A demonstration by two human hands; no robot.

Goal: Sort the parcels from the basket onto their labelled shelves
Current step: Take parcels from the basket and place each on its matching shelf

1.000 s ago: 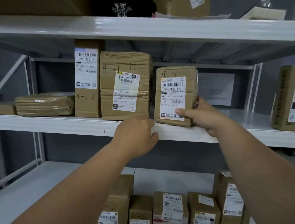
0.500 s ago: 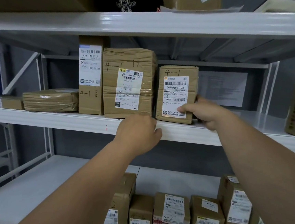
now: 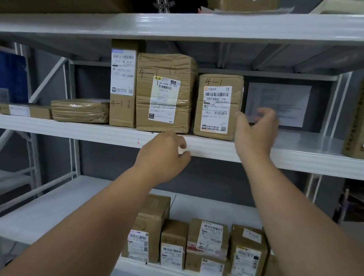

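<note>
Two hands empty: right hand (image 3: pixel 254 131) spread beside 4-1 parcel (image 3: pixel 218 107); left hand (image 3: pixel 164 156) loosely curled.

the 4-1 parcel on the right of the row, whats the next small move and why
Probably draw both hands back and turn for the next parcel. The 4-1 parcel stands upright on the middle shelf beside other 4-1 boxes; the right hand is open beside it, the left hand holds nothing.

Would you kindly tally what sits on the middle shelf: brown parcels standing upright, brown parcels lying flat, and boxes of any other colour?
Upright brown parcels: 4
Flat brown parcels: 2
Blue box: 1
Total: 7
</note>
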